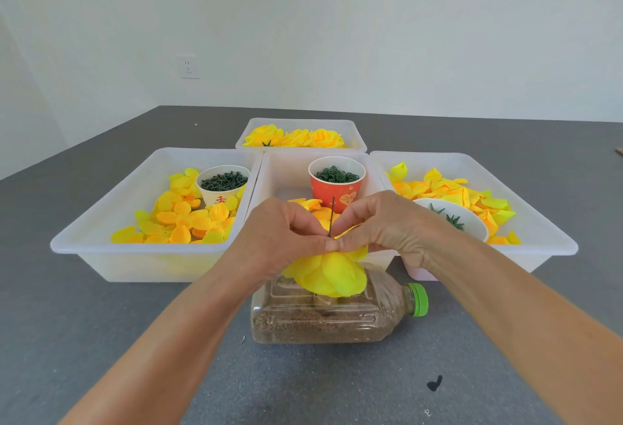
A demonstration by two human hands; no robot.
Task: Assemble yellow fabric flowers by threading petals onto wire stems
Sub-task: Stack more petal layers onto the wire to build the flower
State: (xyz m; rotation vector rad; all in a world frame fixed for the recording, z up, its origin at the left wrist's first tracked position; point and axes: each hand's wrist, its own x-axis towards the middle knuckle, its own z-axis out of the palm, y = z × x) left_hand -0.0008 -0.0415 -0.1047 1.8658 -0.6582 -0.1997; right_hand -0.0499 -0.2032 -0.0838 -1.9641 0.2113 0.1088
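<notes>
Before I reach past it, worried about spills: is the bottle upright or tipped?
Tipped: the bottle lies sideways, green cap on, pointing right.

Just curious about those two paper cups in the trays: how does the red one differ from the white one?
The red cup stands in the middle tray and holds curly green rings. The white cup stands in the left tray among yellow petals and holds straighter green pieces. Both are upright, open and nearly full.

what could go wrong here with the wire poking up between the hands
The thin dark wire stem points up beside the fingertips of the left hand and right hand, so a slip could prick a finger. The yellow fabric flower hangs over the sand-filled clear plastic bottle; pushing down hard might bend the wire.
</notes>
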